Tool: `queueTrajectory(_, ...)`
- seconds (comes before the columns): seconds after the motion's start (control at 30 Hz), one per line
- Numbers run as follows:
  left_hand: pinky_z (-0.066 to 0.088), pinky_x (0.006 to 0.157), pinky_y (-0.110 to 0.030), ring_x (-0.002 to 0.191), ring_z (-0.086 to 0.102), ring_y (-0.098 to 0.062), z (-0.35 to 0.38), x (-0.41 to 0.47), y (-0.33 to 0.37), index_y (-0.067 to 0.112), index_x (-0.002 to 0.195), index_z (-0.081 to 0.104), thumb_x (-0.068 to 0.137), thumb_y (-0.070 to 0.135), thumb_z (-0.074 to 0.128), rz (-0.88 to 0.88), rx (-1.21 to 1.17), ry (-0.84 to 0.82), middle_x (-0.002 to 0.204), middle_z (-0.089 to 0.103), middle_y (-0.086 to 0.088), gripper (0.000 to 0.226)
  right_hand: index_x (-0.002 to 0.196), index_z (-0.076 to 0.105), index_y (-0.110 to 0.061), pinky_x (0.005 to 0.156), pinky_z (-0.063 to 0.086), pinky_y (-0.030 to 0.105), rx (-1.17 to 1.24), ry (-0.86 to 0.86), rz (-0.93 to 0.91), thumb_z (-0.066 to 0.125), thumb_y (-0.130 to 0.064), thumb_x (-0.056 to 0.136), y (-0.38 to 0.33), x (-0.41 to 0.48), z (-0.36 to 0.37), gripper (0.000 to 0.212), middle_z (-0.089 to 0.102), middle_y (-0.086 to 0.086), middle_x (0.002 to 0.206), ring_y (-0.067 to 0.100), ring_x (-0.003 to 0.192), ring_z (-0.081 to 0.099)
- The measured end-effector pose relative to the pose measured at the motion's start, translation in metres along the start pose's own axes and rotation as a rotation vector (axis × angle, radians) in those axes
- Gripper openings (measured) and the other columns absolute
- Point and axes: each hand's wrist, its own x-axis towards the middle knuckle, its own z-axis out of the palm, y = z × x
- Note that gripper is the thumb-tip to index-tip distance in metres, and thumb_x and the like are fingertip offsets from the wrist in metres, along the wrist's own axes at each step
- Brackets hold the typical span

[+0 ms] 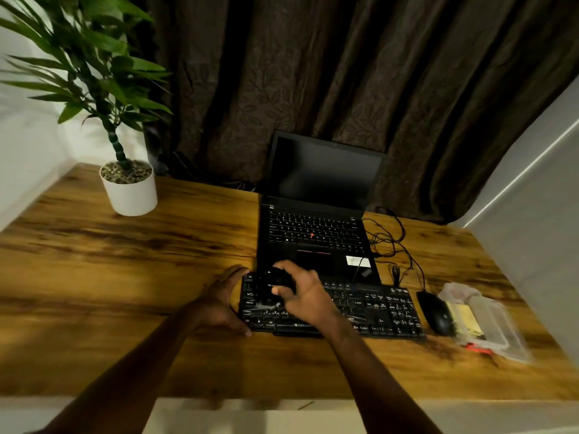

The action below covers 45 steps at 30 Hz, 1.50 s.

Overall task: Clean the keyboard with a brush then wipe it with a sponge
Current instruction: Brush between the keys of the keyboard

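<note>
A black external keyboard point(376, 311) lies on the wooden desk point(125, 277) in front of an open laptop. My right hand point(304, 296) is over the keyboard's left part, shut on a dark brush point(275, 278) whose pale bristles point(266, 305) touch the keys. My left hand point(222, 302) grips the keyboard's left edge, thumb at the front corner. A yellow sponge point(466, 321) sits in a clear plastic container point(488, 324) at the right. The brush is blurred and partly hidden by my fingers.
A black laptop point(316, 220) stands open behind the keyboard. A black mouse point(437, 313) and tangled cables point(391, 242) lie to the right. A potted plant point(128, 189) is at the back left. Dark curtains hang behind the desk.
</note>
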Motion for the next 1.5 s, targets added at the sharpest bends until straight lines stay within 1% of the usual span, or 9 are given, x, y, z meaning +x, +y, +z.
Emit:
queueTrajectory(0.2,0.014,0.125,-0.045,0.153,0.004,-0.016,-0.001,0.001,-0.002,0.037,0.16,0.009,0.016,0.088,0.074,0.005,-0.003,0.004,0.167,-0.003,0.014,0.166,0.131,0.046,-0.048,0.058,0.056,0.022,-0.087,0.002,0.014,0.067,-0.024,0.095,0.023,-0.009,-0.03,0.047,0.059,0.008,0.114,0.01,0.068,0.063)
queueTrajectory(0.3,0.013,0.123,-0.035,0.153,0.006,-0.015,0.0,0.001,-0.002,0.035,0.16,0.011,0.015,0.087,0.073,0.012,-0.003,0.013,0.168,0.0,0.011,0.165,0.129,0.045,-0.05,0.068,0.061,0.029,-0.082,0.002,0.006,0.067,-0.028,0.095,0.016,-0.006,-0.021,0.046,0.059,0.007,0.114,0.014,0.077,0.065)
queueTrajectory(0.5,0.015,0.125,-0.049,0.154,0.005,-0.017,0.003,0.003,-0.01,0.035,0.16,0.005,0.015,0.094,0.072,-0.001,0.018,0.023,0.168,-0.003,0.011,0.17,0.115,0.045,-0.063,0.081,0.062,0.046,0.002,-0.009,-0.075,0.06,-0.045,0.087,-0.016,0.005,0.017,0.036,0.06,0.006,0.115,0.025,0.104,0.064)
queueTrajectory(0.67,0.018,0.124,-0.048,0.154,0.007,-0.017,0.004,0.003,-0.007,0.038,0.159,0.009,0.014,0.093,0.071,0.013,0.022,0.039,0.167,-0.001,0.014,0.167,0.126,0.049,-0.047,0.081,0.062,0.036,0.03,0.025,-0.034,0.065,-0.026,0.095,-0.005,-0.004,0.0,0.04,0.054,0.003,0.114,0.019,0.096,0.063)
queueTrajectory(0.87,0.019,0.124,-0.045,0.154,0.007,-0.015,0.004,0.004,-0.008,0.036,0.159,0.014,0.015,0.09,0.074,0.027,-0.013,0.043,0.168,0.002,0.01,0.165,0.126,0.043,-0.062,0.071,0.064,0.042,-0.037,0.037,-0.005,0.065,-0.041,0.093,0.01,0.0,-0.004,0.046,0.059,0.008,0.118,0.021,0.085,0.068)
queueTrajectory(1.13,0.02,0.124,-0.044,0.151,0.013,-0.017,0.004,0.001,-0.007,0.039,0.157,0.015,0.027,0.068,0.091,0.024,-0.04,0.08,0.165,0.012,0.014,0.154,0.124,0.051,-0.047,0.074,0.063,0.033,0.03,-0.007,-0.093,0.065,-0.037,0.094,-0.023,0.007,0.024,0.035,0.058,0.007,0.118,0.015,0.093,0.064)
queueTrajectory(1.23,0.018,0.125,-0.046,0.152,0.011,-0.014,0.004,0.002,-0.009,0.038,0.158,0.016,0.026,0.074,0.087,0.047,-0.023,0.066,0.165,0.006,0.016,0.154,0.132,0.051,-0.038,0.061,0.055,0.016,0.023,0.016,-0.088,0.064,-0.027,0.097,-0.016,0.005,0.004,0.039,0.056,0.004,0.115,0.005,0.08,0.059)
queueTrajectory(1.37,0.01,0.117,-0.027,0.143,0.006,-0.002,0.0,0.001,-0.003,0.034,0.159,0.014,0.011,0.088,0.072,0.063,-0.021,0.043,0.163,0.003,0.017,0.168,0.136,0.045,-0.045,0.056,0.055,0.02,-0.053,0.043,-0.016,0.063,-0.03,0.097,-0.005,0.006,-0.007,0.045,0.053,0.004,0.111,0.01,0.067,0.061)
queueTrajectory(1.5,0.01,0.122,-0.032,0.152,0.006,-0.014,0.001,0.001,-0.004,0.032,0.159,0.011,0.012,0.09,0.07,0.035,-0.029,0.044,0.167,0.001,0.011,0.169,0.129,0.051,-0.041,0.064,0.061,0.025,0.017,0.069,-0.093,0.066,-0.025,0.095,-0.015,0.009,0.005,0.04,0.063,0.004,0.109,0.01,0.081,0.065)
